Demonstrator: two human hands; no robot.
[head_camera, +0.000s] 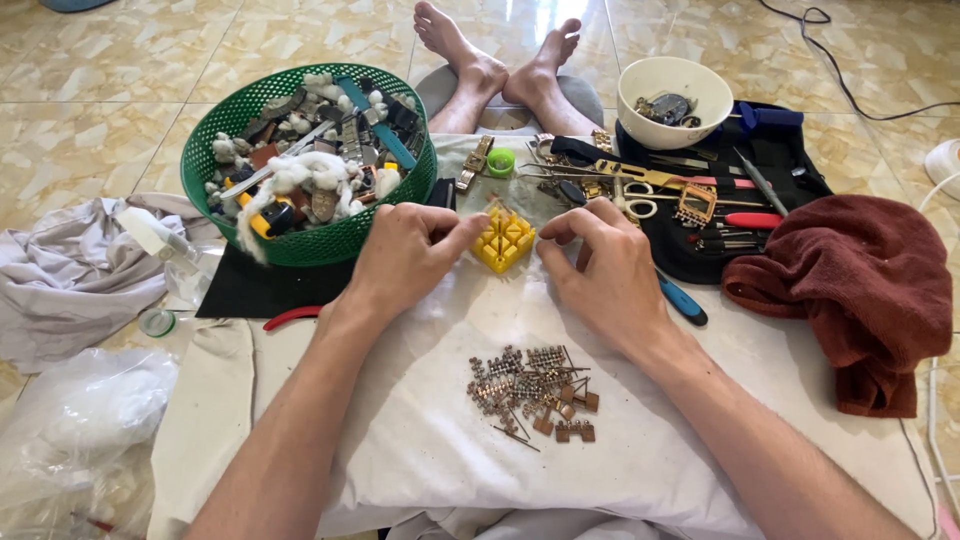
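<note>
Both hands work at the yellow holder block (503, 240): left hand (405, 255) pinched at its edge, right hand (603, 262) fingertips together beside it; loose watch-band links (535, 390) lie nearby, needing fine, steady placement.

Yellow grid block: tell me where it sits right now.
In the head view the yellow grid block sits mid-table on the white cloth, between the left hand and right hand, just right of the green basket.

bare cloth (420, 420) around link pile (533, 390); basket (300, 240) and tools (690, 190) crowd the far edge
</note>
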